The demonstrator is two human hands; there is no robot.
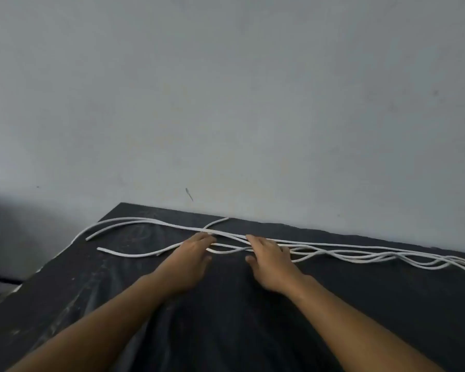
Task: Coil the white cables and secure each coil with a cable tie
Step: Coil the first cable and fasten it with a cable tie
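Head view shows the white cables lying loose along the far edge of the counter, long axis left to right. Left hand and right hand rest flat on their middle, fingers spread, gripping nothing; both are equally near.

You get one head-worn view, looking forward and down over the black table from its near side. The grey wall behind the table fills the upper frame
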